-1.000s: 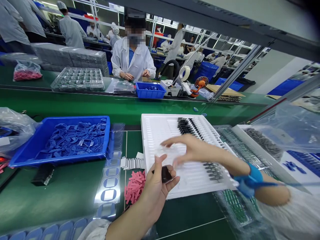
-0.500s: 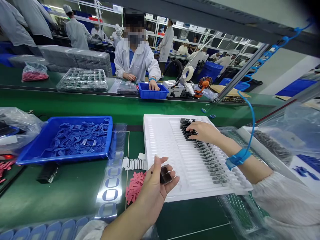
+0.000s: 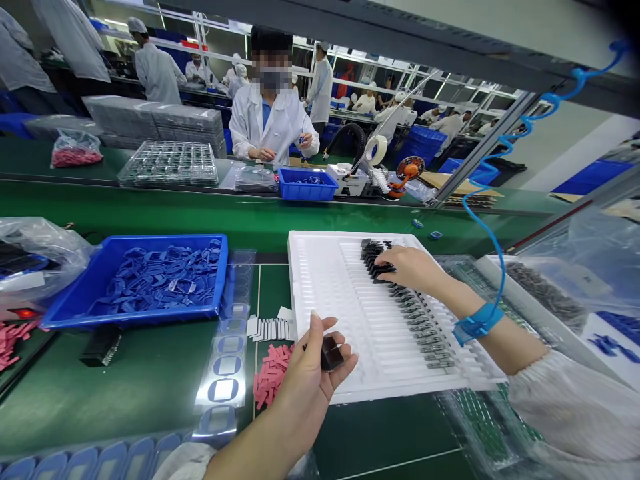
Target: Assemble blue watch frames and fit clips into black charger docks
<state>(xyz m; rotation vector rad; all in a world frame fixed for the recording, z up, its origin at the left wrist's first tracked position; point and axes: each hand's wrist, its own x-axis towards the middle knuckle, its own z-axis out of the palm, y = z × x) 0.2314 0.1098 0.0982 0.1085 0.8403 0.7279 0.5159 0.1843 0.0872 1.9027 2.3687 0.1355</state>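
Observation:
My left hand (image 3: 313, 377) is closed round a few small dark, glossy square pieces (image 3: 331, 353), held above the near left side of a white foam tray (image 3: 330, 267). At the tray's far side, my right hand (image 3: 407, 267) has its fingers bent onto one of the thin black parts (image 3: 373, 257) standing in a row of slots. The fingertips partly hide what they grip. Toward me the row continues with grey-green parts (image 3: 425, 333), like small circuit boards. A blue wrist strap (image 3: 477, 323) with a coiled cord is on my right wrist.
Left of the tray are pink strips (image 3: 273, 373), white pieces (image 3: 270, 328) and a blue bin (image 3: 223, 280) of blue plastic parts. A clear strip (image 3: 205, 393) holds blue frames. A white box (image 3: 493, 267) stands right. Across the bench, a co-worker (image 3: 270, 120) handles a small blue part.
The view has shifted slightly. Both my hands keep nearly the same place over the tray. The co-worker's hand has risen out of the small blue bin, holding a blue part.

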